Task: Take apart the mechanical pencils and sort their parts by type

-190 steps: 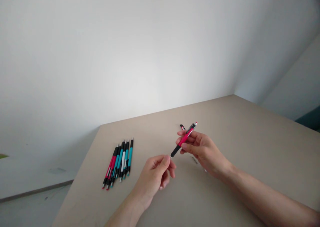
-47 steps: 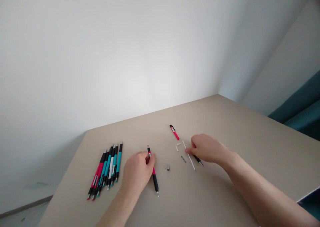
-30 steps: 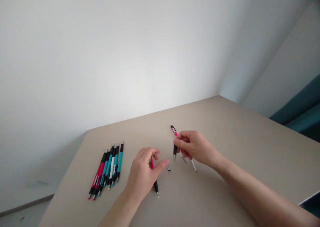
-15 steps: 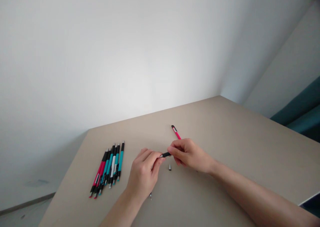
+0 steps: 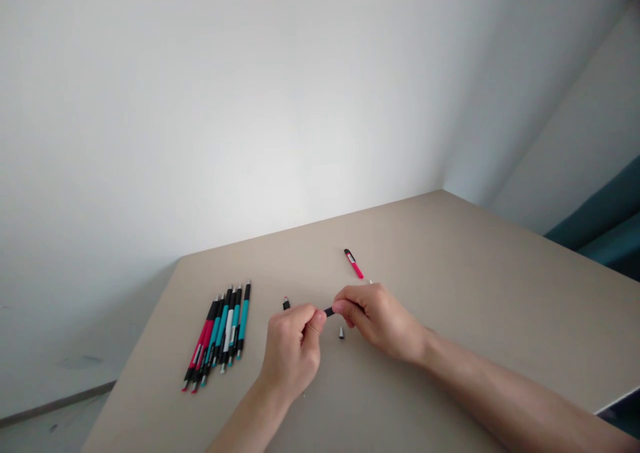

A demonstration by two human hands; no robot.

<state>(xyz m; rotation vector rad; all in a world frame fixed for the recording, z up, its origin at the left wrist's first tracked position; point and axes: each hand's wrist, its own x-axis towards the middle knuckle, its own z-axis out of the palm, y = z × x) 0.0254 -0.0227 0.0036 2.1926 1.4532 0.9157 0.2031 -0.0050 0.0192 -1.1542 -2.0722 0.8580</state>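
My left hand [image 5: 295, 346] is closed in a pinch on one end of a short black pen grip [image 5: 329, 312]. The fingers of my right hand [image 5: 373, 320] pinch the grip's other end, so only its middle shows between them. Just below, a small silver cone-shaped pen tip [image 5: 341, 333] stands on the table. A dark pen end with a red point [image 5: 286, 303] shows behind my left hand; whether that hand holds it, I cannot tell. Beyond my right hand lies a red pen barrel [image 5: 354, 264] with a black clip end.
Several click pens [image 5: 220, 333], red, teal and white with black grips, lie side by side at the left of the beige table [image 5: 450, 260]. A white wall [image 5: 300, 106] rises behind it. A teal curtain [image 5: 605, 213] hangs at the right.
My left fingers have curled tighter over the grip, covering its silver end. The dark pen end has come into sight behind my left hand. More of the red barrel shows as my right hand shifted slightly down.
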